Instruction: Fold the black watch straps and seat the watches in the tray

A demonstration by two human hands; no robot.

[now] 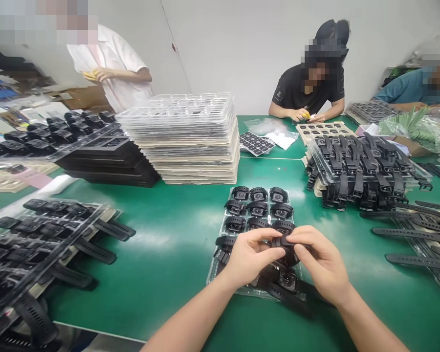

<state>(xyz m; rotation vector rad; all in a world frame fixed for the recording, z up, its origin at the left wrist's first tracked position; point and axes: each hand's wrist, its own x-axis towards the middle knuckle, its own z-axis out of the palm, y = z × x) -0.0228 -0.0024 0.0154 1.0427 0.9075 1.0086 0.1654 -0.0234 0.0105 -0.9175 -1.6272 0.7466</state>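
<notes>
Both my hands pinch one black smartwatch (286,255) by its strap, above the near part of a clear plastic tray (209,274). My left hand (250,254) has its thumb and fingers closed on the strap's left side. From the right, my right hand (320,259) grips the same strap; part of the watch is hidden behind the fingers. In the tray's far rows sit several watches (257,209) with their straps curled closed and backs up. Nearest me, another watch (288,279) lies with its strap (284,296) stretched out flat.
Watch-filled trays stand at left (58,234), and a stack of strapped watches (355,166) at right. A tall pile of clear trays (183,142) rises behind, beside black trays (110,161). Loose straps (414,232) jut in from the right. Several co-workers (311,93) are across the table.
</notes>
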